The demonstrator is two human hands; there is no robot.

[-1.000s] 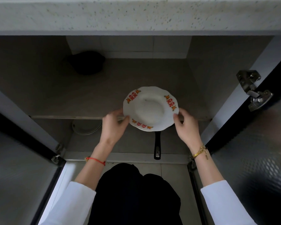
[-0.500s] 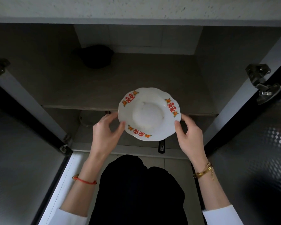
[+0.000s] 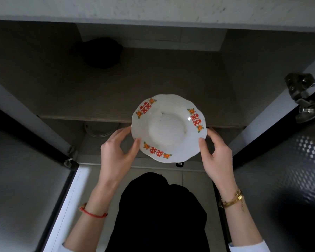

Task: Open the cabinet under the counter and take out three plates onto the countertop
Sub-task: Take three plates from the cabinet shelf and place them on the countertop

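A white plate (image 3: 168,128) with a wavy rim and red-and-orange marks is held level in front of the open cabinet. My left hand (image 3: 116,153) grips its left edge with the thumb on top. My right hand (image 3: 215,155) grips its right edge the same way. The cabinet's middle shelf (image 3: 116,91) lies behind the plate. On the lower level at the left, part of a white plate stack (image 3: 100,129) shows under the shelf edge. The speckled countertop edge (image 3: 153,8) runs across the top.
Both cabinet doors stand open, left door (image 3: 22,179) and right door (image 3: 289,179), with a metal hinge (image 3: 302,97) at the right. A dark round object (image 3: 102,51) sits at the shelf's back left. A black pan handle (image 3: 179,164) pokes out below the plate. My dark-clothed knees (image 3: 162,215) are below.
The plate has come out of the cabinet toward me and risen, held in both hands. The view has tilted so less of the pan handle shows.
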